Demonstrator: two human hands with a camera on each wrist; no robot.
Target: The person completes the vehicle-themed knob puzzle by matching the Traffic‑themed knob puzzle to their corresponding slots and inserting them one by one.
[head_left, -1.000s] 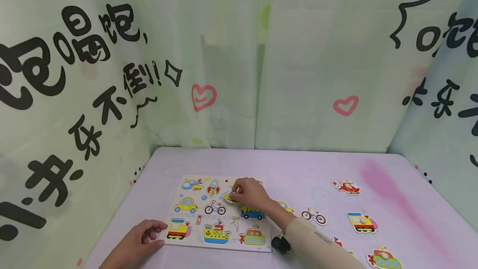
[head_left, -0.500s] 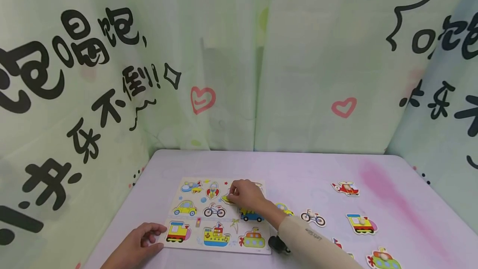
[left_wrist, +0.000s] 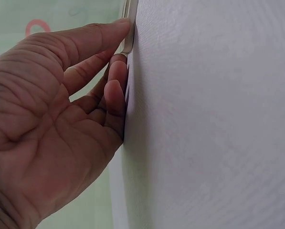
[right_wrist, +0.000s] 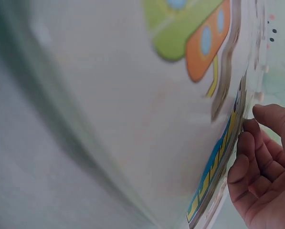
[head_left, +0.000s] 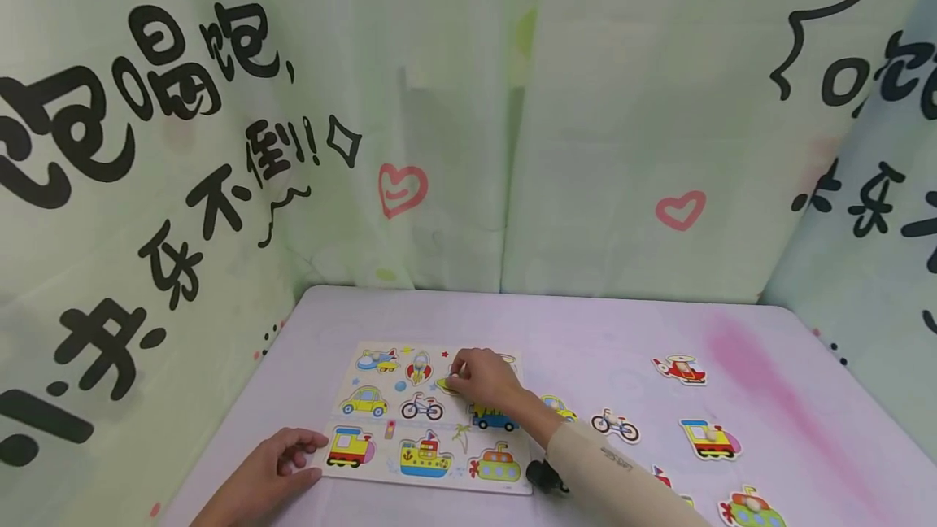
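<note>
A flat puzzle board (head_left: 384,460) with vehicle pictures lies on the table, left of centre. At its left front corner my left hand (head_left: 263,470) grips the edge. The left wrist view shows the thumb (left_wrist: 118,29) against the board's rim, with the other fingers curled beside it, near the tabletop. Over the board's upper right part, my right hand (head_left: 485,381) pinches a yellow puzzle piece (head_left: 442,385). Most of that piece is hidden behind the fingers. The blue bus piece (head_left: 494,417) lies on the board just below this hand, partly covered by it.
Loose pieces lie right of the board: a helicopter (head_left: 681,369), a bicycle (head_left: 615,425), a train (head_left: 710,438), a submarine (head_left: 752,509) and a yellow car (head_left: 558,407). A black object (head_left: 543,476) sits by the right forearm. Printed curtains (head_left: 586,145) surround the table.
My right hand has shifted very slightly left, and less of the yellow piece shows under its fingers. The left hand stays at the board's corner. The head view sways a little.
</note>
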